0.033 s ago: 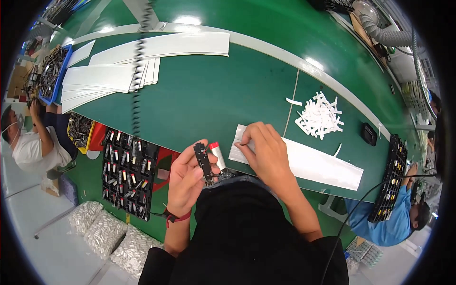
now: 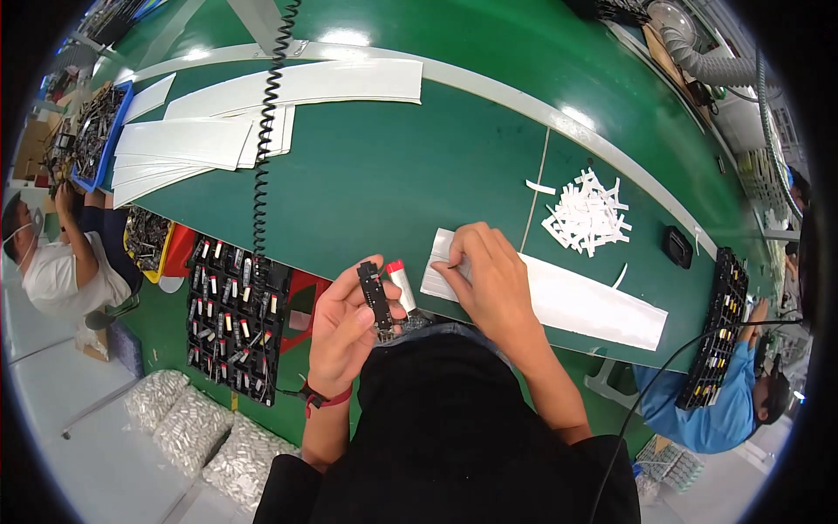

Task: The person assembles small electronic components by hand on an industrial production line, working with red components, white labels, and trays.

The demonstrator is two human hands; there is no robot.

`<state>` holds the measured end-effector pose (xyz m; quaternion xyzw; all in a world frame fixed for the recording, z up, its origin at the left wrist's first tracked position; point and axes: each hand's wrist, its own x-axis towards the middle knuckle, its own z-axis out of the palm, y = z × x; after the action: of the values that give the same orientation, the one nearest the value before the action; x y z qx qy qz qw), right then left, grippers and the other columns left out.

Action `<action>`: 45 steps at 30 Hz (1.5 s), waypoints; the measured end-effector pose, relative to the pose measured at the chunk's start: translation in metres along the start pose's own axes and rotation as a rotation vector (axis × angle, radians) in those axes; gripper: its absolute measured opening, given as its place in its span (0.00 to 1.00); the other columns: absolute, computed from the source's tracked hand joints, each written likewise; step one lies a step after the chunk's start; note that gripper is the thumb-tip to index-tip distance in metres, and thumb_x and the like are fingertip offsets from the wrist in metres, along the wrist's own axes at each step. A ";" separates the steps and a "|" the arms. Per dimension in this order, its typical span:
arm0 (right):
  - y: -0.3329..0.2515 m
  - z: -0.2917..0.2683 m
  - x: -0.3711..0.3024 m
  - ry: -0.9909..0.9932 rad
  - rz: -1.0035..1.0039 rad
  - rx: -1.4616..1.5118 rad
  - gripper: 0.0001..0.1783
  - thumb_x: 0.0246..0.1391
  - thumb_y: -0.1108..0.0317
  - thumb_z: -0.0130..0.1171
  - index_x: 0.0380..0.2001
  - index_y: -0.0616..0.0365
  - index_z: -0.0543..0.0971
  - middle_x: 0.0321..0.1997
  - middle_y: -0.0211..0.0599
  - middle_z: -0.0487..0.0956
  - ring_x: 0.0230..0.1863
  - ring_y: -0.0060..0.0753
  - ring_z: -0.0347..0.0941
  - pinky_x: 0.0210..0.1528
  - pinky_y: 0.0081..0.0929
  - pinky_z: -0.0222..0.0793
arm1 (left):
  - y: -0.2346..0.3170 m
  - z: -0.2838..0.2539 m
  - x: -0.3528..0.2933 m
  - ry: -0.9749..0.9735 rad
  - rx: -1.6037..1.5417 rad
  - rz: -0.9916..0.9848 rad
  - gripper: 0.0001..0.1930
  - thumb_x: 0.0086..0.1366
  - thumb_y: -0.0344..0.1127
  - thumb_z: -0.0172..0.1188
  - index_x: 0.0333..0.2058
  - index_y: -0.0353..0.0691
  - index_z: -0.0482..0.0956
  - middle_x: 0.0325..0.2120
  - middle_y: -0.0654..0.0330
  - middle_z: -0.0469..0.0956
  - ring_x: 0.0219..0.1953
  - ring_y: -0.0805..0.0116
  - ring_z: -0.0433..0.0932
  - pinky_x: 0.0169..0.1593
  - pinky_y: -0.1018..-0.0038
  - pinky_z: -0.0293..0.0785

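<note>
My left hand (image 2: 345, 336) is closed around a narrow black circuit board (image 2: 375, 297), held upright over the table's near edge. A silver cylindrical cell with a red cap (image 2: 401, 286) lies against the board. My right hand (image 2: 489, 275) rests on the left end of a long white backing sheet (image 2: 594, 301) on the green table (image 2: 393, 175). Its thumb and fingertips pinch at the sheet's corner; whether a small piece is between them I cannot tell.
A heap of peeled white strips (image 2: 587, 212) lies beyond the sheet, beside a small black object (image 2: 676, 246). White sheets (image 2: 192, 144) are stacked far left under a coiled black cable (image 2: 266, 113). A black tray of parts (image 2: 231, 314) sits at my left. Other people (image 2: 61, 271) work nearby.
</note>
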<state>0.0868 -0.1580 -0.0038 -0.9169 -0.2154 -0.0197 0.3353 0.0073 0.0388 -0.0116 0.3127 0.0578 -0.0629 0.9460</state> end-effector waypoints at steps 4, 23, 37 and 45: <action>-0.005 -0.004 -0.001 0.179 -0.109 0.149 0.15 0.41 0.77 0.70 0.32 0.57 0.75 0.36 0.36 0.75 0.38 0.42 0.72 0.41 0.34 0.68 | -0.004 -0.002 0.003 -0.008 -0.033 -0.049 0.31 0.65 0.28 0.57 0.64 0.28 0.57 0.47 0.49 0.78 0.46 0.62 0.81 0.46 0.70 0.82; -0.036 -0.049 -0.031 0.091 0.185 0.755 0.07 0.46 0.77 0.69 0.30 0.61 0.83 0.28 0.30 0.80 0.30 0.21 0.71 0.35 0.20 0.67 | -0.023 0.034 0.011 -0.136 0.243 -0.163 0.29 0.67 0.30 0.54 0.64 0.26 0.59 0.55 0.47 0.73 0.54 0.63 0.76 0.53 0.69 0.74; -0.030 -0.049 -0.028 0.142 0.057 0.507 0.06 0.44 0.76 0.69 0.29 0.59 0.84 0.44 0.33 0.76 0.31 0.25 0.68 0.33 0.24 0.66 | -0.015 0.034 0.013 -0.224 0.340 -0.176 0.32 0.59 0.13 0.58 0.62 0.25 0.62 0.59 0.49 0.69 0.57 0.63 0.73 0.52 0.73 0.79; -0.027 -0.055 -0.021 0.025 0.352 0.568 0.21 0.44 0.74 0.70 0.40 0.56 0.71 0.41 0.28 0.73 0.34 0.20 0.65 0.32 0.19 0.58 | -0.036 0.026 0.012 -0.124 0.470 -0.124 0.22 0.63 0.18 0.58 0.56 0.25 0.72 0.47 0.53 0.79 0.47 0.71 0.78 0.47 0.77 0.78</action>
<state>0.0628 -0.1818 0.0518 -0.8095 -0.0466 0.0882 0.5785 0.0155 -0.0062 -0.0138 0.5155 0.0024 -0.1517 0.8434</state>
